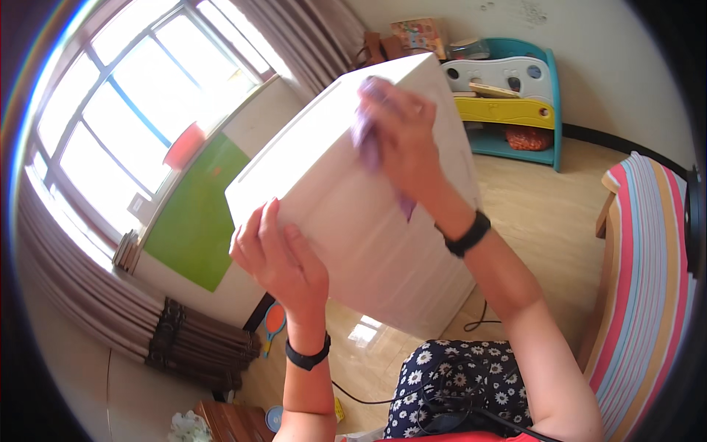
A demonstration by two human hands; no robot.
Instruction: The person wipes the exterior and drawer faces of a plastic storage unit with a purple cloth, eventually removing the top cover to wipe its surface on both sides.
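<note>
A tall white cabinet-like box [381,237], its kind not certain, stands tilted in the view before me. My left hand [281,251] rests on its near left top edge, fingers spread and holding nothing. Near the top edge towards the far corner, my right hand [406,132] presses a purple cloth [364,135] against the box. That hand and the cloth are blurred, and a tip of cloth hangs below the palm. A black band is on each wrist.
A teal, white and yellow storage rack [557,110] stands behind at the right. At far right is a bed or bench with a striped cover [640,265]. Black cables [364,401] cross my lap and the floor. A toy racket [274,320] lies by the curtain [204,337].
</note>
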